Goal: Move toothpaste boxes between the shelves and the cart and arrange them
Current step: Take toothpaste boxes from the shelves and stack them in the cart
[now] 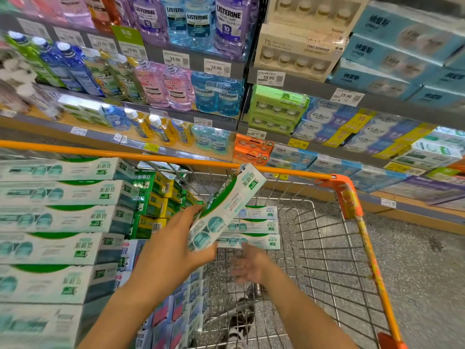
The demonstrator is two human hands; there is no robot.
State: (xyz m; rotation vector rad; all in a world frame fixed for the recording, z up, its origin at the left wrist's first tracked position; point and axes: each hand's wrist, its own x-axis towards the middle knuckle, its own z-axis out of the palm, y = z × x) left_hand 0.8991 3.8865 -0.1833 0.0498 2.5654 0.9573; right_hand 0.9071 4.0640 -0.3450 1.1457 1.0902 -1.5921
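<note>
- The left hand point(173, 244) grips the near end of a long white-and-green cardboard toothpaste box point(226, 206), fingers curled around it, holding it tilted above the orange-rimmed wire cart point(348, 195).
- The right hand point(251, 267) is blurred, fingers spread loosely, holding nothing, just below the box.
- Matching stacked boxes point(256, 226) lie in the cart.

Wire cart point(324, 238) holds stacked white-green toothpaste boxes point(57, 220), green-yellow boxes point(153, 205) and three more boxes point(261, 227)

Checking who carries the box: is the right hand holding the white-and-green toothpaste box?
No, the left hand grips the toothpaste box; the right hand hangs open below it.
</note>
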